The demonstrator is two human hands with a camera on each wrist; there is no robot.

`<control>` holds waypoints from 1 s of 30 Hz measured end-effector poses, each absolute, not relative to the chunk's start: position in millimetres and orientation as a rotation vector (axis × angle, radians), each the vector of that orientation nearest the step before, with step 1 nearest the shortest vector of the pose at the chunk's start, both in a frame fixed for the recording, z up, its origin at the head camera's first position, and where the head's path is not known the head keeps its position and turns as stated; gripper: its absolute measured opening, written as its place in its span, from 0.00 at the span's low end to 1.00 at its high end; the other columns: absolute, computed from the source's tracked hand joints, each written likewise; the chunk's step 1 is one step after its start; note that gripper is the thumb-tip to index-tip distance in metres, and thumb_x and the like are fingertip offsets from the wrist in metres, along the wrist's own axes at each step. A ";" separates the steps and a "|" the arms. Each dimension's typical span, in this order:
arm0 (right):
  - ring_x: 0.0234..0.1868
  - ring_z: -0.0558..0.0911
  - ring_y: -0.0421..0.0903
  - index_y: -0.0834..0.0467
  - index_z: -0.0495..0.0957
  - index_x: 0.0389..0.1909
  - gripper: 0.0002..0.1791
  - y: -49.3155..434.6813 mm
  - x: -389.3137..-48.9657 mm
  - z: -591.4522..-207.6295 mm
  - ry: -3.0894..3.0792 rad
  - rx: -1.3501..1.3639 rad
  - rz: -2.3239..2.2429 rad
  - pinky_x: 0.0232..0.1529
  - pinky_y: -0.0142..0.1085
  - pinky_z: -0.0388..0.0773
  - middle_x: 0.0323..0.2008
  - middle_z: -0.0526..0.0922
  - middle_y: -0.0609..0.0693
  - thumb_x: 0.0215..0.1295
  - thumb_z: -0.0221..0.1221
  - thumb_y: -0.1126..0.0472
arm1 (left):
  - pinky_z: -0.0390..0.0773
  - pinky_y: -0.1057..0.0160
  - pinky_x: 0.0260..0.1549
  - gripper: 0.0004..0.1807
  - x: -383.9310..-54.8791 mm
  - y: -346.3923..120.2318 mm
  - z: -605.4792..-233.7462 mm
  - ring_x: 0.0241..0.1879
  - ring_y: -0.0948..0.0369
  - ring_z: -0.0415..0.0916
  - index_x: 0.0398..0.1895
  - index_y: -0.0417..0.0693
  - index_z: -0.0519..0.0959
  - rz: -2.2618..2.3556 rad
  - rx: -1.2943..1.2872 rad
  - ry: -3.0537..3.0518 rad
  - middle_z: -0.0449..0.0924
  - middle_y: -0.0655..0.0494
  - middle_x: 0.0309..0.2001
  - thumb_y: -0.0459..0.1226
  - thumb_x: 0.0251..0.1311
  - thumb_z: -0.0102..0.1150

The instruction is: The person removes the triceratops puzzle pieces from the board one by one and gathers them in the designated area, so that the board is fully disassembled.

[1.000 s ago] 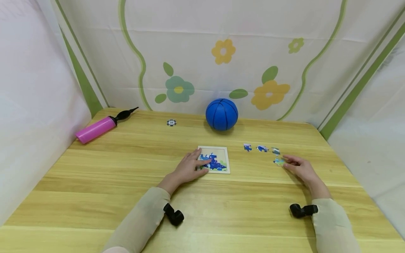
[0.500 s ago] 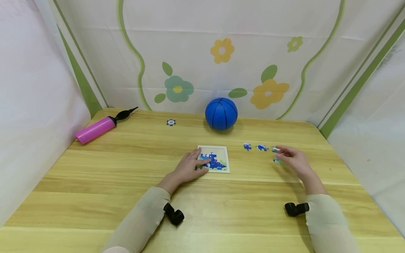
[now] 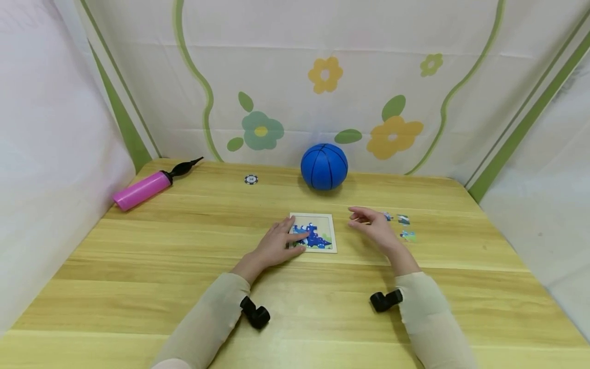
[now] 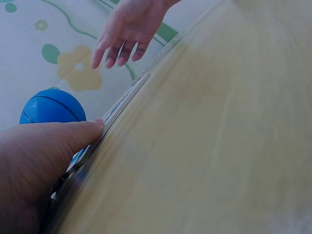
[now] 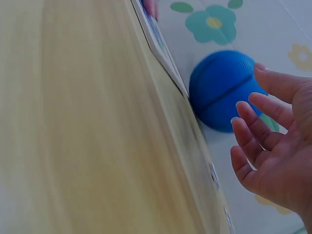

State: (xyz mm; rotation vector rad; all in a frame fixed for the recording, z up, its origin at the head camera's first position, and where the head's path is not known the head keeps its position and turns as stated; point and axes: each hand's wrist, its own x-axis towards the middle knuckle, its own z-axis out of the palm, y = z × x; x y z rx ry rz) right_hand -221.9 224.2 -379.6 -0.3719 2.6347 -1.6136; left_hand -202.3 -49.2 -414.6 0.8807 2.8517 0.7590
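Puzzle board (image 3: 325,220) flat on the surface (image 3: 313,307), left hand (image 3: 272,244) across its left side.
Fingers spread there, resting without a grip — right hand (image 3: 379,231) raised between board and loose puzzle pieces (image 3: 407,236), fingers loosely bent, nothing seen in it; farther back, blue ball (image 3: 324,167) — pink pump (image 3: 143,191) off to the left.

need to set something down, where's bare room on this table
Bare: the table between the pink pump and left hand, and the stretch between the sleeves. Crowded: the puzzle board under the left hand, and right of it, where the right hand hovers by loose pieces.
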 end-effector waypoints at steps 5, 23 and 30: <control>0.39 0.72 0.49 0.64 0.70 0.51 0.23 199.6 -225.3 -384.2 2.639 -0.398 -1.544 0.41 0.40 0.68 0.39 0.75 0.56 0.54 0.59 0.61 | 0.39 0.53 0.58 0.24 -201.9 -49.3 -413.9 0.64 0.53 0.37 0.57 0.63 0.66 0.754 0.871 2.850 0.43 0.45 0.65 0.54 0.57 0.45; 0.47 0.66 0.48 0.59 0.75 0.48 0.20 163.6 -219.8 -411.3 2.743 -0.471 -1.312 0.49 0.43 0.61 0.43 0.71 0.51 0.52 0.61 0.58 | 0.40 0.51 0.58 0.24 -203.3 -48.8 -413.9 0.64 0.53 0.36 0.58 0.63 0.65 0.735 0.892 2.855 0.43 0.45 0.65 0.54 0.57 0.44; 0.43 0.64 0.46 0.54 0.77 0.45 0.18 155.8 -218.6 -412.7 2.862 -0.406 -1.166 0.42 0.40 0.61 0.38 0.69 0.48 0.50 0.62 0.57 | 0.40 0.51 0.57 0.25 -204.1 -49.3 -414.9 0.63 0.52 0.37 0.58 0.62 0.65 0.749 0.904 2.855 0.43 0.44 0.65 0.54 0.57 0.45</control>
